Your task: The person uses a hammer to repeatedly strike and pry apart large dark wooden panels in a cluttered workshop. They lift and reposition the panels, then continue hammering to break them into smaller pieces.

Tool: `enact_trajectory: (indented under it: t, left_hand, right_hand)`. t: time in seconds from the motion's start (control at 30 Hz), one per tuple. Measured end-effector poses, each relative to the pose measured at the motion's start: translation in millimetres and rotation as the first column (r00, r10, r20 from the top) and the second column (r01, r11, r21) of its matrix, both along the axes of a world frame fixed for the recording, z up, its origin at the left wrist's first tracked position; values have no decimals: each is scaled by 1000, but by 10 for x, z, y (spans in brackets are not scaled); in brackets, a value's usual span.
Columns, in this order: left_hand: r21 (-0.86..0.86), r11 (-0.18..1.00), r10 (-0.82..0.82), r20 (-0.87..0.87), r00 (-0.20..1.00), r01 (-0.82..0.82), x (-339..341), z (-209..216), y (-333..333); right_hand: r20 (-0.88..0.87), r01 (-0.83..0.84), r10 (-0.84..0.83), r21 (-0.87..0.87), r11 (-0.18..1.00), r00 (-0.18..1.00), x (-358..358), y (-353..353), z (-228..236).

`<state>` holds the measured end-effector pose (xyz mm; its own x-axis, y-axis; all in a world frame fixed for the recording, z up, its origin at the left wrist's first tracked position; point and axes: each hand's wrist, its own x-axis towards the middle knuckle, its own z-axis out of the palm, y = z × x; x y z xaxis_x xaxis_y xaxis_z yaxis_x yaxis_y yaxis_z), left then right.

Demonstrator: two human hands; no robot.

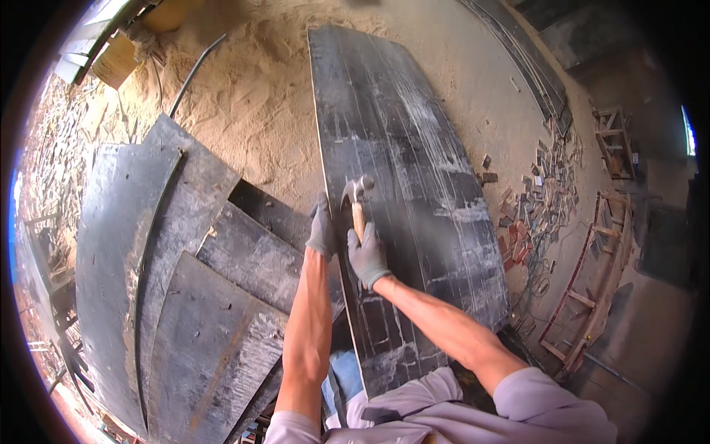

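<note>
Above the dark panel (410, 177), a hammer (359, 210) is held.

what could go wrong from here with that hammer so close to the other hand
The left hand is at the panel's left edge, near the hammer; a stray swing might hit it. The claw curves toward that side, so it could snag the glove. The overlapping boards on the left might slide if bumped.
</note>
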<state>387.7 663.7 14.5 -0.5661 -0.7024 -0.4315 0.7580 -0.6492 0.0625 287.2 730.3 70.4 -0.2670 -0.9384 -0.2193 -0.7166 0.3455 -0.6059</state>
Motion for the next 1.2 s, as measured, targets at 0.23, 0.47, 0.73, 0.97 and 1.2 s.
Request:
enact_trajectory:
  t: [0.23, 0.47, 0.73, 0.97, 1.2]
  left_hand:
    - [-123, 988, 38, 769, 638, 90, -91, -147, 49]
    - [68, 994, 51, 411, 910, -87, -91, -418, 82]
    - [10, 990, 134, 293, 947, -143, -54, -294, 50]
    - [6, 989, 137, 374, 917, -150, -64, -220, 37]
    - [-35, 986, 167, 359, 918, -166, -81, -140, 15]
  right_hand:
    - [171, -114, 98, 89, 990, 980, -378, -740, 565]
    - [661, -195, -268, 540, 819, 701, -898, -1441, 1292]
    - [584, -399, -109, 667, 629, 804, -815, -1622, 1170]
    - [439, -348, 36, 655, 671, 898, -734, -1635, 1145]
    - [465, -349, -73, 751, 561, 882, -888, -1900, 1330]
